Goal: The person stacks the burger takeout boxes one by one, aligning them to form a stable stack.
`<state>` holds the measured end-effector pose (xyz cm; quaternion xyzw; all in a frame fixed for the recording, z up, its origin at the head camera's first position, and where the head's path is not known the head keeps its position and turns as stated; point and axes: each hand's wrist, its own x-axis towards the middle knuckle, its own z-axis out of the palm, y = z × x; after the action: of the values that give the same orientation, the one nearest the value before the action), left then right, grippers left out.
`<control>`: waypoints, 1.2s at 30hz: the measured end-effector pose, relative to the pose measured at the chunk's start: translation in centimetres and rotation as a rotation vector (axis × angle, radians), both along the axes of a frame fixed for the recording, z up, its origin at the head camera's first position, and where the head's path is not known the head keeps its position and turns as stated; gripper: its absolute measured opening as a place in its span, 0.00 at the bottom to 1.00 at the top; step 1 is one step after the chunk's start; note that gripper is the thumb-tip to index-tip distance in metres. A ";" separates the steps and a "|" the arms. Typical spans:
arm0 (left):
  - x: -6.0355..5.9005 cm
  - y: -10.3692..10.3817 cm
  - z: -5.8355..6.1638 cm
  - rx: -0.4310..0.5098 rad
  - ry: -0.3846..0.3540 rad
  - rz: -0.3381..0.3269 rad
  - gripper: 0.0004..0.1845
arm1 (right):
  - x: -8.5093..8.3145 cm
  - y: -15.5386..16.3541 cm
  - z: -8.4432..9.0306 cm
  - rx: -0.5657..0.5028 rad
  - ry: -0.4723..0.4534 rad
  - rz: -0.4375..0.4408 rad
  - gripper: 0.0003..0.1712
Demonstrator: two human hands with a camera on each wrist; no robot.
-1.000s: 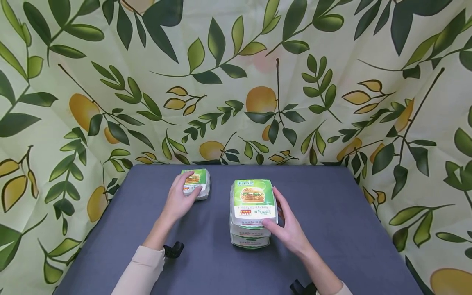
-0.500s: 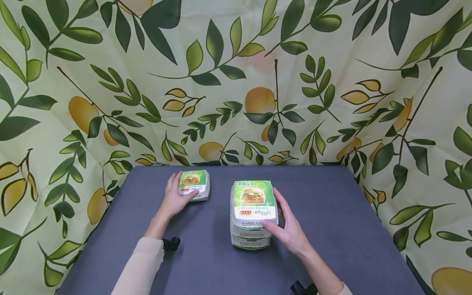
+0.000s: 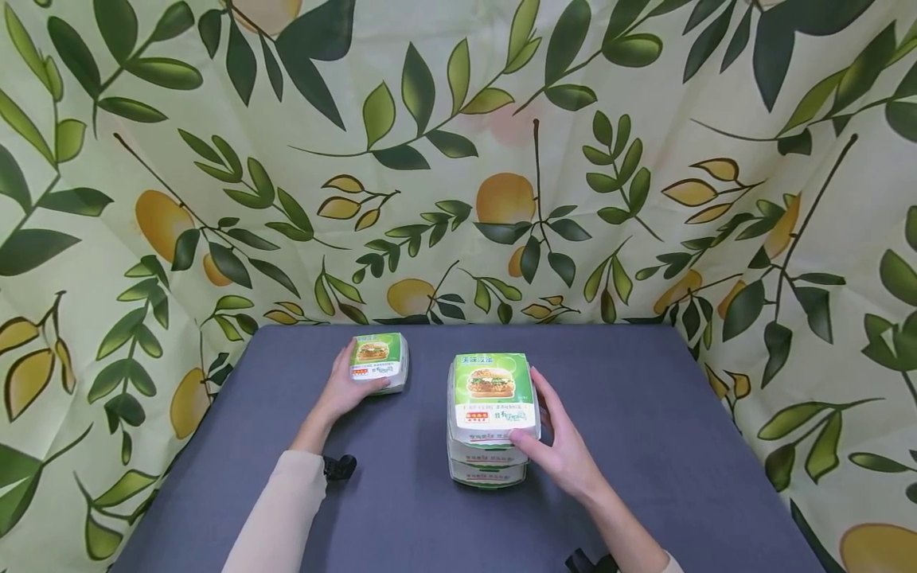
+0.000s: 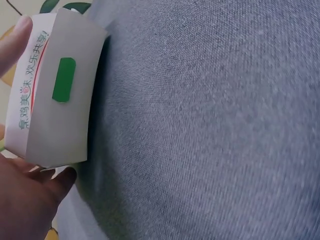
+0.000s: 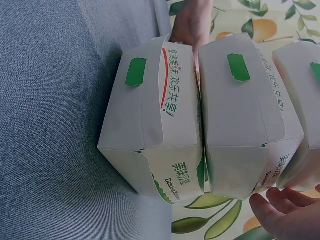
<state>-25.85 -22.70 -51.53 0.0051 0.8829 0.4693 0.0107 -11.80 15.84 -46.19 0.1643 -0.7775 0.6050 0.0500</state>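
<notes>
A burger box (image 3: 380,358) with a green and white lid sits on the cloth near the table's far edge, left of centre. My left hand (image 3: 341,391) holds it at its left side, thumb along the near side; the left wrist view shows fingers (image 4: 61,185) at the lower end of this box (image 4: 62,90). Nearer me stands a stack of three like boxes (image 3: 494,406). My right hand (image 3: 566,450) holds the top box at its right side, with the thumb on the near right corner. In the right wrist view, my right fingertips (image 5: 262,207) touch the stack's side.
A blue-grey cloth (image 3: 423,517) covers the table. Behind it and along the sides hangs a curtain (image 3: 444,183) printed with leaves and fruit. A black wrist strap device (image 3: 340,467) is on my left wrist, another (image 3: 591,562) by my right.
My left hand has moved from over the lone box's lid to its left side and grips it there. The right hand and the stack stay in place.
</notes>
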 end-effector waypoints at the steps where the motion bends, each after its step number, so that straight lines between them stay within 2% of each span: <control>1: 0.0 0.1 0.0 0.004 0.008 0.003 0.64 | 0.0 0.0 0.0 0.000 0.000 0.001 0.51; 7: -0.2 0.5 -0.5 0.005 0.048 0.020 0.62 | 0.0 -0.1 -0.2 -0.006 0.005 0.002 0.51; 12: -0.2 0.5 -0.8 -0.001 0.040 0.034 0.61 | 0.0 -0.1 -0.2 -0.012 0.014 0.002 0.52; 19: 0.2 0.6 -0.5 -0.004 0.033 0.039 0.62 | 0.0 -0.1 -0.2 -0.015 0.017 0.001 0.52; 30: 1.1 1.1 1.8 -0.021 0.042 0.042 0.61 | 0.0 -0.1 -0.1 -0.005 0.014 -0.003 0.51; 36: 1.6 1.5 3.0 -0.055 0.079 0.022 0.62 | 0.0 -0.2 -0.2 -0.005 0.016 -0.006 0.51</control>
<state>-24.22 -21.17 -48.51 0.0136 0.8953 0.4443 -0.0292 -11.82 15.66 -46.37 0.1668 -0.7761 0.6053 0.0584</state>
